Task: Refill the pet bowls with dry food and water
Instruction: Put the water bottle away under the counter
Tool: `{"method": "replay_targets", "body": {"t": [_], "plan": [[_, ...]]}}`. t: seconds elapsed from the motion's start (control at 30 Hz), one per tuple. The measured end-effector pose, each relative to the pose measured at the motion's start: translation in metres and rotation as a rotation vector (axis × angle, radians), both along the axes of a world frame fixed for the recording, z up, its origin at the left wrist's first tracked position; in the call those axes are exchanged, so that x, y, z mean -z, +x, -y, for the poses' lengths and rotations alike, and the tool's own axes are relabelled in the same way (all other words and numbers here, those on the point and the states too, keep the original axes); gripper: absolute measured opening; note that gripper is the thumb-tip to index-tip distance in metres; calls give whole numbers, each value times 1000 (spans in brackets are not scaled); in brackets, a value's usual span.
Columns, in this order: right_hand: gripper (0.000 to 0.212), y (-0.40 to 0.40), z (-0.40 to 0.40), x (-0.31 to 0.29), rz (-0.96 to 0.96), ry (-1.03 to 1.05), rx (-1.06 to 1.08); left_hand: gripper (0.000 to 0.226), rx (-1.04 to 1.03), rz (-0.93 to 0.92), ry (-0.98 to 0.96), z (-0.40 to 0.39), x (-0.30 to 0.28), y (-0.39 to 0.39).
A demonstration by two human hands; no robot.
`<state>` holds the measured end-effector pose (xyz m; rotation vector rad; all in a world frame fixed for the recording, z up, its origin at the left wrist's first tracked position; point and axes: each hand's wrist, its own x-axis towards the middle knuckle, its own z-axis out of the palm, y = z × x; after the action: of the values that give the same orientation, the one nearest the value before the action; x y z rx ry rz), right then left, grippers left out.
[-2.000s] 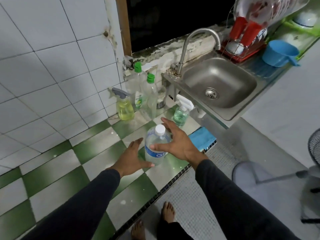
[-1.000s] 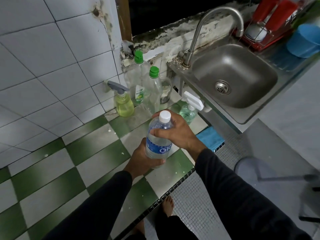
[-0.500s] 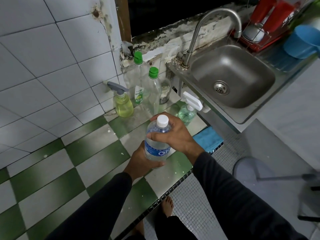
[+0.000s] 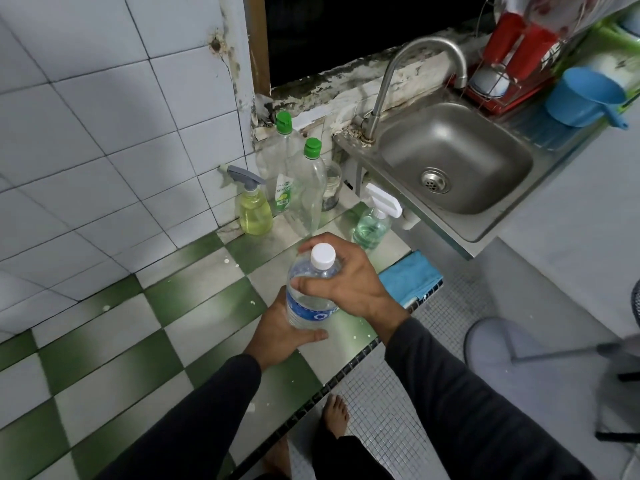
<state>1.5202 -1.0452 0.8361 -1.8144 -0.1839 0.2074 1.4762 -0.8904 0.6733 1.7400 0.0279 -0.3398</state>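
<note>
A clear water bottle (image 4: 308, 306) with a blue label and a white cap (image 4: 322, 255) is held upright just above the green-and-white checked counter (image 4: 138, 341). My left hand (image 4: 277, 337) cups its lower body from below and behind. My right hand (image 4: 349, 285) wraps the bottle's shoulder just under the cap, which is on. No pet bowl is in view.
Two green-capped bottles (image 4: 308, 188), a yellow spray bottle (image 4: 254, 213) and a green spray bottle (image 4: 372, 226) stand against the wall behind. A steel sink (image 4: 450, 161) with a tap (image 4: 415, 64) is to the right, a blue cloth (image 4: 408, 277) at the counter edge, a blue scoop (image 4: 585, 98) beyond.
Both hands closed on the bottle and lifted it off the counter. Over the last second it has stayed nearly in place, held in both hands.
</note>
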Motion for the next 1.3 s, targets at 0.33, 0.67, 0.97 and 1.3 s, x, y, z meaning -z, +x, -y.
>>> {"method": "replay_targets", "body": {"t": [0.33, 0.67, 0.97, 1.3], "plan": [[41, -58, -32, -25, 75, -66, -18, 86, -30, 42, -18, -30, -25, -50], [45, -116, -51, -36, 65, -60, -42, 71, -126, 76, -49, -42, -46, -113], [41, -174, -49, -40, 82, -37, -138, 64, -221, 129, -50, -32, -59, -188], [41, -268, -52, -41, 113, -14, -318, 77, -390, 135, -60, -30, -60, -303]]}}
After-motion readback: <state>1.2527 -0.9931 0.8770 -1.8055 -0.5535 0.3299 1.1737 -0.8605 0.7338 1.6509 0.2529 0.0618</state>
